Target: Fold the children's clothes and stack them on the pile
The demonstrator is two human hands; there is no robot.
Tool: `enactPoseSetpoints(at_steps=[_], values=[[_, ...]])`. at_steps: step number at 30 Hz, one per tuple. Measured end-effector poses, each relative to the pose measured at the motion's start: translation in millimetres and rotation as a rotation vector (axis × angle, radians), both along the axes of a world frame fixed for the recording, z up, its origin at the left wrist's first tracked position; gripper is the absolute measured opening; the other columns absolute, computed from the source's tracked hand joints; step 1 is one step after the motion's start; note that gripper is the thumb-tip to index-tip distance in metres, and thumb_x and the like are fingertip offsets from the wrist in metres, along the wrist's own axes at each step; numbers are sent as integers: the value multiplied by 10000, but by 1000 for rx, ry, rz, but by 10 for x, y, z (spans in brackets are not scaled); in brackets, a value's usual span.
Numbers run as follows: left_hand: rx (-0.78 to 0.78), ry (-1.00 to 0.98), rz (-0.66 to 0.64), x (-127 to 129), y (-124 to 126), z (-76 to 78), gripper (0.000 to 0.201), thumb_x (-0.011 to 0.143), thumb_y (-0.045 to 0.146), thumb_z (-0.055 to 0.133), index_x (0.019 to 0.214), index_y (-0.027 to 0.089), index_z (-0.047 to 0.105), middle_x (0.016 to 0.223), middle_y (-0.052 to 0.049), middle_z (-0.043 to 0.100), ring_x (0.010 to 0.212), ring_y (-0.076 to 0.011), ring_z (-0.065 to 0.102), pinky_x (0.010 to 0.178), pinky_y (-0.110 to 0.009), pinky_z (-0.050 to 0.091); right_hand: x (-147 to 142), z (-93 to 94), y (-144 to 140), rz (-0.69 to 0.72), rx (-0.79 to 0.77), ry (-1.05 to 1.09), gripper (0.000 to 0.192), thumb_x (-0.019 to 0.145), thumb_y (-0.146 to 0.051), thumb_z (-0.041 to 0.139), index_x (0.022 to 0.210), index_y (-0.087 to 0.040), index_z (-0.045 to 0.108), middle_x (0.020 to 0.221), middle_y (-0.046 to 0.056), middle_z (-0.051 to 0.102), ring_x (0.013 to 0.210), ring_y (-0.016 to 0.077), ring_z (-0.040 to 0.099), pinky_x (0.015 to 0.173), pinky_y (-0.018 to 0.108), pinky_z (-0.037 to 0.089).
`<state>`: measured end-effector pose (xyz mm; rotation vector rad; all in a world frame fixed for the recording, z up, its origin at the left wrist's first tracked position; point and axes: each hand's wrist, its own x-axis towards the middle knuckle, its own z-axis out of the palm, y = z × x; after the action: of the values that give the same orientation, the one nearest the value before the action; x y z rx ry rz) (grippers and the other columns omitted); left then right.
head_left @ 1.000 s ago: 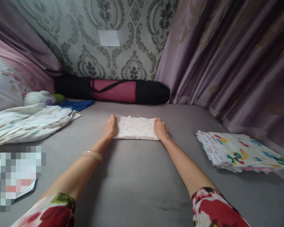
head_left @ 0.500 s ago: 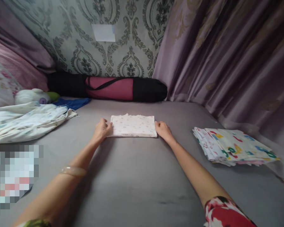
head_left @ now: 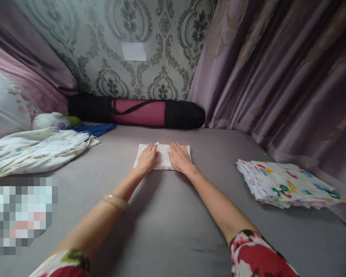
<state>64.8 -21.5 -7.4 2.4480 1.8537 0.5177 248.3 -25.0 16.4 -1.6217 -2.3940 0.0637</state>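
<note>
At the centre of the frame, the left hand (head_left: 148, 157) and right hand (head_left: 178, 157) lie flat, fingers spread, side by side on the small folded cloth (head_left: 163, 156) on the grey bed (head_left: 167, 215). Even downward pressure, palms sweeping outward to the edges, should set the creases without shifting the layers. A folded stack (head_left: 288, 184) sits well apart at right.

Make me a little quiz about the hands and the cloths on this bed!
1. True or false: both hands lie flat on the folded cloth.
2. Which side of the person is the stack of colourful cloths on: A left, B right?
3. What does the left hand's wrist wear?

Key: 1 true, the right hand too. 2 B. 3 A bangle.
</note>
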Motion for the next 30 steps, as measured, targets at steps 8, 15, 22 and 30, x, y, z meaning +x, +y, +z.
enactPoseSetpoints(at_steps=[8, 15, 22, 30], values=[[-65, 149, 48, 205, 50, -245, 542, 983, 338, 264, 1473, 134, 374, 1538, -139, 346, 1447, -313, 238, 1162, -525, 181, -226, -243, 71, 48, -100, -36, 549, 978, -316, 288, 1517, -213, 286, 1602, 51, 208, 1474, 264, 106, 1169, 521, 12], [-75, 136, 72, 202, 22, -278, 548, 991, 382, 236, 1490, 188, 353, 1559, -98, 313, 1451, -342, 210, 1135, -623, 131, -227, -321, 74, 23, -85, -12, 559, 967, -319, 288, 1520, -233, 280, 1605, 47, 199, 1471, 285, 99, 1148, 576, 51], [-143, 153, 78, 189, 71, -251, 541, 991, 397, 244, 1493, 221, 342, 1564, -93, 305, 1447, -346, 216, 1119, -632, 154, -221, -275, 110, 40, -142, -12, 569, 959, -326, 275, 1517, -211, 285, 1594, 57, 233, 1465, 295, 129, 1143, 597, 70], [-6, 166, 93, 96, 98, -145, 533, 998, 354, 217, 1462, 152, 386, 1532, -122, 367, 1433, -305, 261, 1149, -556, 167, -291, -201, 151, 41, -65, -27, 548, 966, -300, 283, 1499, -182, 325, 1593, 84, 230, 1469, 264, 137, 1162, 551, 15]])
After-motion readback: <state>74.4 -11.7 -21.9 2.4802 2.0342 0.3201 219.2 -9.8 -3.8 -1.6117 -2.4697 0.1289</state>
